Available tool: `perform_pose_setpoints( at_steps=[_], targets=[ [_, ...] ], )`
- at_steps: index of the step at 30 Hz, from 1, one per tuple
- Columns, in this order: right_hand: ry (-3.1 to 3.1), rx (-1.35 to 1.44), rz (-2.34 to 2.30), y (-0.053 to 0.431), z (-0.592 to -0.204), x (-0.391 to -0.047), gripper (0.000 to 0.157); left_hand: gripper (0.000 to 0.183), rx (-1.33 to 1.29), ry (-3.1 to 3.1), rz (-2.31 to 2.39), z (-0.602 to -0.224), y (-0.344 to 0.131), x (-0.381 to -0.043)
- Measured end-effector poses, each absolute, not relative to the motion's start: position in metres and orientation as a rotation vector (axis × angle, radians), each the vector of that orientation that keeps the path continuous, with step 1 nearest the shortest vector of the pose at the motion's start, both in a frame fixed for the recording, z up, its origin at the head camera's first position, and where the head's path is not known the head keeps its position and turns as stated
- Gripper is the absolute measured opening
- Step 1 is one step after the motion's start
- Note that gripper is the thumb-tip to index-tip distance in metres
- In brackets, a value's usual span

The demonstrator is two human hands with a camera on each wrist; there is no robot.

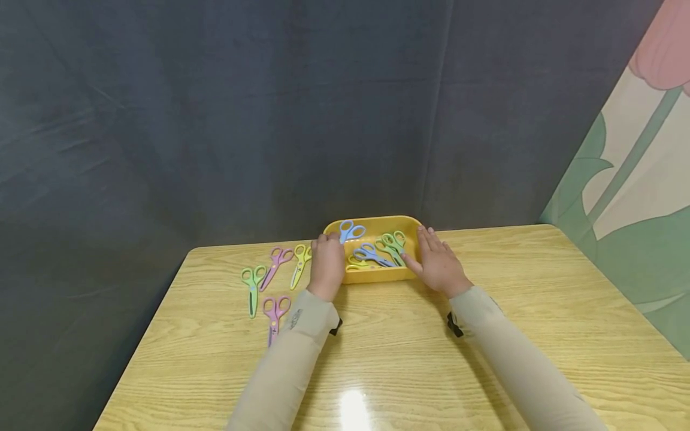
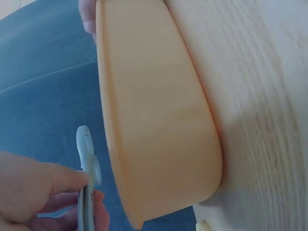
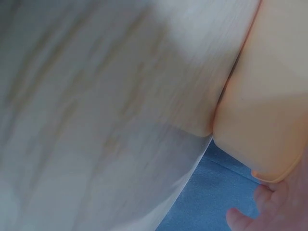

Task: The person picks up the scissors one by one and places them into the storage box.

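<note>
A yellow plastic bin (image 1: 377,275) stands at the table's far edge. My left hand (image 1: 326,266) is at its left end, pinching a pair of blue scissors (image 2: 85,149) by the blades, between thumb and fingers. Their handles (image 1: 353,230) point up over the bin's left back corner. Against the bin's right end rests my right hand (image 1: 439,263), fingers extended along the rim and thumb at the front. Inside lie another pair of blue scissors (image 1: 368,252), green scissors (image 1: 397,240) and something yellow (image 1: 356,261), partly hidden by the front wall.
Left of the bin lie green scissors (image 1: 253,288), purple scissors (image 1: 276,266), yellow scissors (image 1: 299,267) and nearer purple scissors (image 1: 273,317), partly covered by my left sleeve. A dark curtain (image 1: 377,120) hangs right behind the wooden table (image 1: 399,359).
</note>
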State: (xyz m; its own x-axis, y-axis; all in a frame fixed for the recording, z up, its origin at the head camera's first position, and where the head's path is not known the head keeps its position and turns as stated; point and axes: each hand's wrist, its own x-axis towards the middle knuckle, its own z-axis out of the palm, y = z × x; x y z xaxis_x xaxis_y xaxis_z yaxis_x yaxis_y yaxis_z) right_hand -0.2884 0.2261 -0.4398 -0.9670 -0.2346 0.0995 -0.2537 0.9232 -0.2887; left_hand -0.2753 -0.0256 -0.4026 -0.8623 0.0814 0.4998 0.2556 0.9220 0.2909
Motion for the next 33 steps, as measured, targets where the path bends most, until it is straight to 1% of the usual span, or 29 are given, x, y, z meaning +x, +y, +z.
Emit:
perform_pose_setpoints(
  at_steps=[4, 8, 12, 17, 22, 33],
  targets=[
    [-3.014, 0.385, 0.474, 0.227, -0.44, -0.289, 0.087, 0.02, -0.287, -2.602, -0.432, -0.407, -0.018, -0.278],
    [-3.012, 0.38, 0.479, 0.227, -0.441, -0.289, 0.087, 0.019, -0.34, -2.591, -0.355, -0.413, -0.011, -0.28],
    [-3.008, 0.372, 0.491, 0.227, -0.441, -0.289, 0.087, 0.017, -0.369, -2.568, -0.388, -0.416, -0.005, -0.282],
    [-3.009, 0.378, 0.497, 0.226, -0.44, -0.289, 0.086, 0.014, -0.358, -2.601, -0.427, -0.419, 0.0, -0.286],
    [-3.012, 0.382, 0.495, 0.225, -0.44, -0.289, 0.085, 0.015, -0.338, -2.677, -0.488, -0.424, 0.002, -0.289],
    [-3.011, 0.397, 0.492, 0.224, -0.437, -0.287, 0.084, 0.015, -0.356, -2.763, -0.453, -0.425, 0.005, -0.294]
  ],
)
